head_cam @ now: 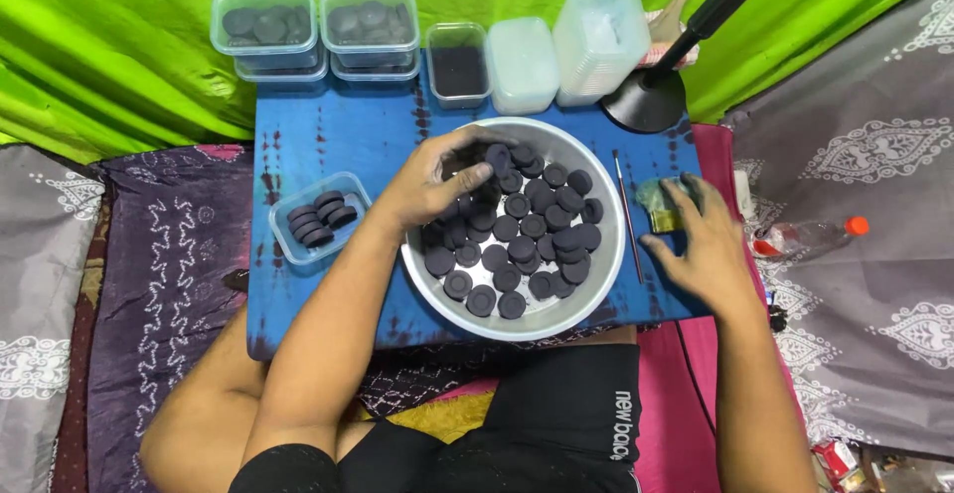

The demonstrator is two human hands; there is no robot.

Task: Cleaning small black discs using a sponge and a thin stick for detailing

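Note:
A round metal bowl [606, 284] sits on a small blue table and holds several flat black discs [522, 225]. My left hand [429, 183] reaches over the bowl's left rim, fingers curled on black discs near the top. My right hand [706, 245] lies flat on the table's right edge, fingers spread, touching a small greenish clear piece [661, 200]. A small clear tub [298, 249] left of the bowl holds a row of black discs standing on edge.
Along the table's back stand two stacked clear tubs of discs [266, 31] [370, 28], a tub of dark powder [458, 64], and empty lidded tubs [596, 36]. A black lamp base [646, 103] and a thin brush [626, 215] lie right. A plastic bottle [810, 238] lies on the patterned cloth.

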